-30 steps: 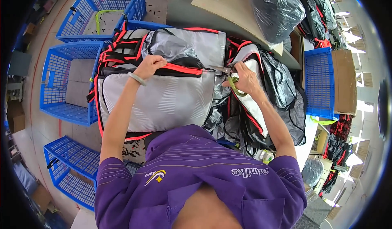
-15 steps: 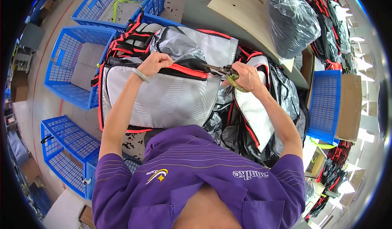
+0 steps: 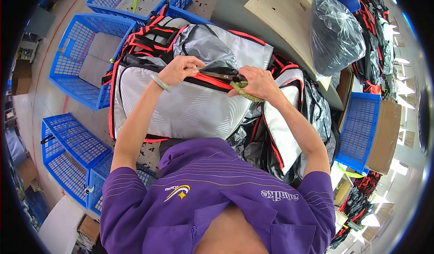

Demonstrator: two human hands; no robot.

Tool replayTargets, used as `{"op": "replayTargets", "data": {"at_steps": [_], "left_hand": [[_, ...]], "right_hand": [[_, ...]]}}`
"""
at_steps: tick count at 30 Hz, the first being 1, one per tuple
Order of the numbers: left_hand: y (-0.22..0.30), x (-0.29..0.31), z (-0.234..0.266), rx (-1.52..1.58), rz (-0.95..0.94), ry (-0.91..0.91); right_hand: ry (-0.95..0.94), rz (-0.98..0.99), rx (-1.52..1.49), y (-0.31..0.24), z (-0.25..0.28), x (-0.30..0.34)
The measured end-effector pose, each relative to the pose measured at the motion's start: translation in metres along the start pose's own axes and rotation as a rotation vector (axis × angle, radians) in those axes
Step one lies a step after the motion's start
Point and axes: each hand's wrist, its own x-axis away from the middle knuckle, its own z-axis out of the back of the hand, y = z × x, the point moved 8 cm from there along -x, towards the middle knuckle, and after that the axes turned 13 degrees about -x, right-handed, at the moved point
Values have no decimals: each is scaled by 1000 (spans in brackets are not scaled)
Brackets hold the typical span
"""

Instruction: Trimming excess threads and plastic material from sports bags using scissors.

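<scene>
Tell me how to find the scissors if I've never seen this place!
Find the big silver bag in the middle, then follow the red strip near its top rightward to the person's right hand. The scissors are in that hand, blades pointing toward the left hand. Their yellow-green handle sets them apart from the silver, black and red around them.

One left hand (image 3: 181,71) and one right hand (image 3: 257,83) are showing, with one pair of scissors (image 3: 244,94).
One pale wristband (image 3: 161,83), at least five blue crates (image 3: 74,84) and one stuffed clear plastic bag (image 3: 337,39) are also appearing in view.
</scene>
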Motion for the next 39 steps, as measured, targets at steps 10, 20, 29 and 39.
{"op": "replayTargets", "data": {"at_steps": [10,20,29,39], "left_hand": [[10,-5,5,-27,-29,59],[-6,30,74,-1270,106,-181],[50,74,59,-812,-37,203],[162,34,-79,-734,-75,-154]], "right_hand": [[264,12,-204,5,10,7],[584,-108,-550,5,-21,61],[645,-270,-635,18,-22,137],[656,167,-872,-33,40,147]]}}
